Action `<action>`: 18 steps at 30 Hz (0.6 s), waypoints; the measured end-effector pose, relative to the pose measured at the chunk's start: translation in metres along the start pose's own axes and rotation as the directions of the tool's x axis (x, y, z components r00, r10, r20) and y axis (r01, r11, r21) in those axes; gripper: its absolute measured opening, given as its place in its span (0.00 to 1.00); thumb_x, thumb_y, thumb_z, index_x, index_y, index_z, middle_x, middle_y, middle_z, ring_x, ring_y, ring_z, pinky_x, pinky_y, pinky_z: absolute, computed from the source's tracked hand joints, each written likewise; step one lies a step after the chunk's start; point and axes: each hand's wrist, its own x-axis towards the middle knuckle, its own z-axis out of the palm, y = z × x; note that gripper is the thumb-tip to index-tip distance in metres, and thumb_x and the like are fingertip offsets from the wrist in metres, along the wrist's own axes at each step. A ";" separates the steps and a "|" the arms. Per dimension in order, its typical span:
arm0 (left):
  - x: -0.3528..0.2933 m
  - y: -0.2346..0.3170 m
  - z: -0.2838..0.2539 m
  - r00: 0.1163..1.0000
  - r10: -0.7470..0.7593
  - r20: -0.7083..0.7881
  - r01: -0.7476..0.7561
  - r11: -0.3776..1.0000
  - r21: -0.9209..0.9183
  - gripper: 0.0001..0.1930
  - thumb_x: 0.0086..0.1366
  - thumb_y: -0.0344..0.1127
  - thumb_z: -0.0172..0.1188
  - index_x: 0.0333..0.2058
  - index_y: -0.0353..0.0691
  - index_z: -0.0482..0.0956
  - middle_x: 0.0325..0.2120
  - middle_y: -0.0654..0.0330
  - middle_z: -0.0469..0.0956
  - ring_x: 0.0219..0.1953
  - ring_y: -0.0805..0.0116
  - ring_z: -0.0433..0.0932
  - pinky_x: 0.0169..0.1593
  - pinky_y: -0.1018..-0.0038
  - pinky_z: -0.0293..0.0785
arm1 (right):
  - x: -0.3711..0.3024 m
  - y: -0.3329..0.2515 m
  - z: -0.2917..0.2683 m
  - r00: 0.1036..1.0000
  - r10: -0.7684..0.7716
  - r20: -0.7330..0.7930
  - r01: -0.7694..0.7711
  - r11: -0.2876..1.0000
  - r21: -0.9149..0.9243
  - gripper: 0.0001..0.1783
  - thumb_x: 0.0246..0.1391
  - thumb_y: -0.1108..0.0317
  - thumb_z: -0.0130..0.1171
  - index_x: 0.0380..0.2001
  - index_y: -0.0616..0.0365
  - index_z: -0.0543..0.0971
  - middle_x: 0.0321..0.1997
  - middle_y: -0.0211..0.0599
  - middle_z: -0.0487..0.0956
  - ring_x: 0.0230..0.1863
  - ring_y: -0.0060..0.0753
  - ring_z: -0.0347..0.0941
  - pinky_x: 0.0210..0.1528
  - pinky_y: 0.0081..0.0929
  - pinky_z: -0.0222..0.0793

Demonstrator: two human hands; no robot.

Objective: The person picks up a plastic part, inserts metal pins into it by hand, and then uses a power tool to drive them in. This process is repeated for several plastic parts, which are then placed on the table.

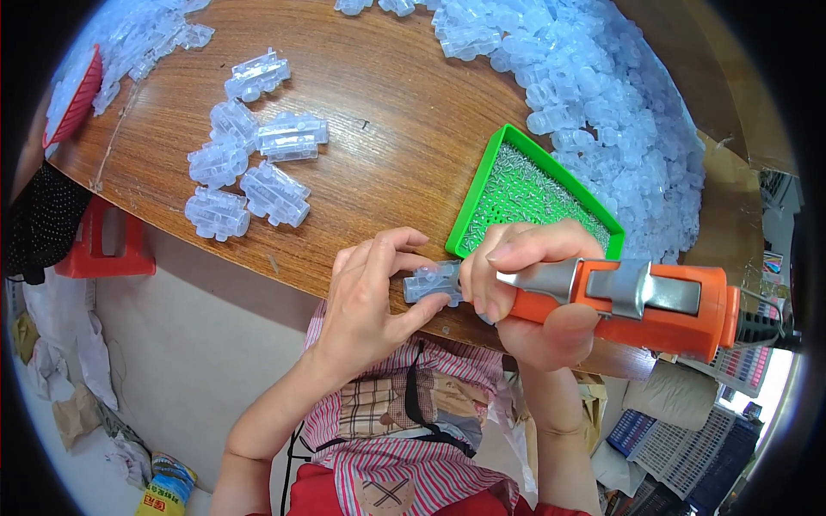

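Observation:
At the table's near edge my left hand point(361, 297) pinches a clear plastic housing point(422, 285) between thumb and fingers. My right hand point(551, 331) is wrapped round an orange electric screwdriver point(675, 311) with a metal lever, its cable leading off to the right. The tool points left toward the housing; my right fingers hide its tip, so contact cannot be seen. Just beyond my right hand stands a green tray point(478, 185) holding many small silver screws point(533, 191).
A large heap of clear plastic parts point(594, 103) covers the table's far right. Several similar housings point(291, 136) lie at left on the wooden table point(379, 103). A red basket point(76, 101) is at the far left, with a red stool point(129, 245) below the table edge.

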 end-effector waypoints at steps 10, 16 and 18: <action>0.001 -0.002 0.003 1.000 0.012 -0.013 -0.012 1.000 -0.007 0.30 0.46 0.35 0.72 0.47 0.40 0.68 0.35 0.63 0.81 0.43 0.61 0.76 0.49 0.66 0.62 | -0.004 0.007 0.007 0.999 -0.043 0.010 0.042 0.995 0.087 0.28 0.51 0.41 0.60 0.32 0.58 0.71 0.19 0.31 0.70 0.20 0.25 0.64 0.23 0.25 0.63; 0.001 -0.003 0.004 0.999 0.032 -0.025 -0.032 0.999 0.006 0.28 0.46 0.35 0.72 0.45 0.40 0.69 0.35 0.63 0.81 0.43 0.61 0.76 0.48 0.65 0.63 | -0.003 0.008 0.005 0.998 -0.018 0.053 0.014 0.997 0.074 0.27 0.52 0.43 0.60 0.31 0.58 0.70 0.18 0.31 0.70 0.20 0.25 0.64 0.22 0.24 0.62; 0.001 -0.002 0.005 0.999 0.025 -0.020 -0.025 1.000 0.016 0.27 0.46 0.36 0.71 0.44 0.40 0.70 0.34 0.63 0.81 0.43 0.62 0.76 0.48 0.65 0.62 | -0.001 0.008 0.004 0.998 -0.026 0.053 0.023 0.999 0.042 0.27 0.52 0.43 0.61 0.31 0.59 0.70 0.18 0.32 0.70 0.19 0.25 0.63 0.21 0.23 0.61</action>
